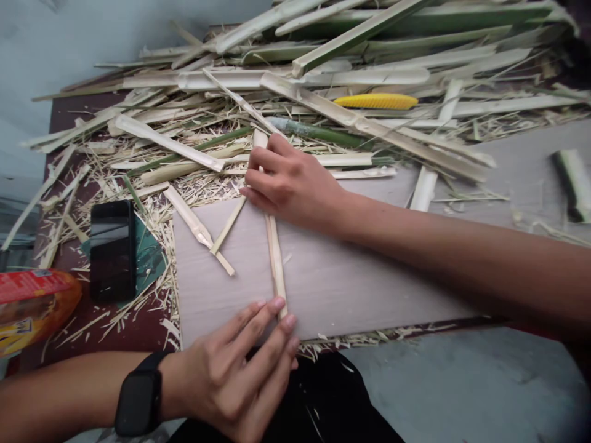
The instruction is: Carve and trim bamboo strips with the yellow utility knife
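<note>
A narrow, pale bamboo strip (pixel 276 261) lies lengthwise on a light board (pixel 351 277), running away from me. My left hand (pixel 240 363), a watch on its wrist, closes its fingertips on the strip's near end at the board's front edge. Farther up, the curled fingers of my right hand (pixel 289 178) are wrapped over the strip's far part; whether they also hold a small tool is hidden. A thin sliver (pixel 228 226) reaches from near the right fingertips to another bamboo strip (pixel 196 227) lying left of the hand.
Split bamboo pieces (pixel 305 78) and shavings are heaped across the back. A yellow ridged object (pixel 376 101) rests among them. At left are a black phone (pixel 113 249) and a red-orange packet (pixel 34 307). A short bamboo block (pixel 572 184) sits at far right.
</note>
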A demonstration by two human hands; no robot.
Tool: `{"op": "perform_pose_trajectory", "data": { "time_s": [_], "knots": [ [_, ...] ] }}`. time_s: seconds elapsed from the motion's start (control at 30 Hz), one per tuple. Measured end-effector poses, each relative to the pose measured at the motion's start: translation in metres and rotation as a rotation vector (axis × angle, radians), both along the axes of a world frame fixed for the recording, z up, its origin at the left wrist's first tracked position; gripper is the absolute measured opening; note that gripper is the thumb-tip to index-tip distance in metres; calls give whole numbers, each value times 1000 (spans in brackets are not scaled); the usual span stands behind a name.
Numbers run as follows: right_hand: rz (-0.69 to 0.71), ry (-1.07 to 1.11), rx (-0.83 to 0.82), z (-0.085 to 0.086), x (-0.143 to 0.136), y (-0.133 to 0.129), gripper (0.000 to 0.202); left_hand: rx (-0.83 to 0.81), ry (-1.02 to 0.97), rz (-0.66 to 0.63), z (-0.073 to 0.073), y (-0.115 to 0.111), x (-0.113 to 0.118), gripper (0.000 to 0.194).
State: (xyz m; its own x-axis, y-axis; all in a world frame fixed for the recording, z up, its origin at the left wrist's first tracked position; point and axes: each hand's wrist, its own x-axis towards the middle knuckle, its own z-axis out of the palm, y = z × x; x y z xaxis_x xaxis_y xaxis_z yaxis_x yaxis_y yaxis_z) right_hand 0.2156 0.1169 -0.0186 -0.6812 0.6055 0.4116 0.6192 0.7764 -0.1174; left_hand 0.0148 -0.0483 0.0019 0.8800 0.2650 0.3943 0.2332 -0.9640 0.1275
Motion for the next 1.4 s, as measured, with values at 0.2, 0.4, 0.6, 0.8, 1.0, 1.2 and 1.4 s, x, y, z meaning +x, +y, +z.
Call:
{"op": "perform_pose_trajectory", "data": {
  "time_s": [0.2, 0.4, 0.6, 0.8, 1.0, 1.2, 1.4],
  "knots": [
    [10, 22, 38, -2, 2, 1, 36, -72, -21, 5, -1, -1, -2, 29],
    [10, 35, 48, -3, 2, 1, 32, -178, -86, 80, 4, 4, -1, 17],
    [8, 25, 55, -2, 3, 1, 33, -230, -74, 123, 9, 6, 2, 16],
    [3, 15, 42, 0, 2, 0, 34, -229, -90, 150, 6, 3, 0, 14],
    [-2, 16, -1, 1, 0, 0, 33, -236, -125, 186, 4, 5, 2, 12],
    [10, 25, 0, 0, 1, 1, 33, -242, -134, 189, 4, 8, 3, 9],
    [13, 32, 9, 0, 2, 0, 33, -246, -122, 189, 5, 8, 4, 9]
  ]
}}
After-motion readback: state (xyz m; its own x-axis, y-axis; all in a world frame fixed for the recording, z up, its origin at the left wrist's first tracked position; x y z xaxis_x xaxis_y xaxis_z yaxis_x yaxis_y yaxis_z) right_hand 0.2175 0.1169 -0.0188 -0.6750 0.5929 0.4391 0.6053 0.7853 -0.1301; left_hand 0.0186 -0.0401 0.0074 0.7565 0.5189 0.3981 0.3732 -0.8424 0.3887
